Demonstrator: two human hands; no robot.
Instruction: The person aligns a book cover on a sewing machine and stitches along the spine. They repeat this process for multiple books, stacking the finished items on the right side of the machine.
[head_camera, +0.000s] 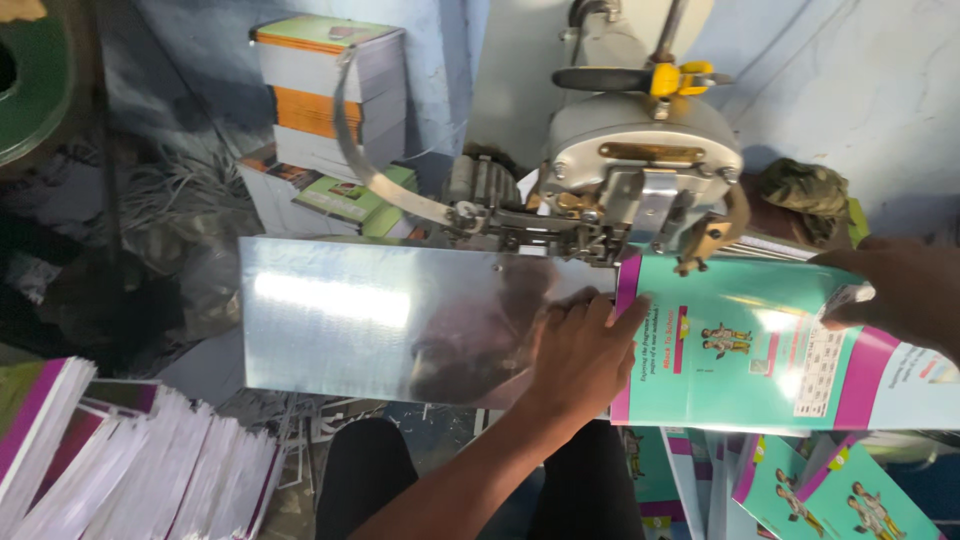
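A teal and magenta booklet cover lies open on the shiny metal saddle plate under the head of a grey stitching machine. My left hand rests flat on the plate, fingertips pressing the booklet's left magenta edge. At the far right, my right hand grips the booklet's upper right part. The machine's stitching head sits just above the booklet's fold.
Stacks of booklets stand behind the plate at the back left. Loose white-edged booklets pile up at the lower left. More teal booklets lie at the lower right. A curved metal strip leads into the machine.
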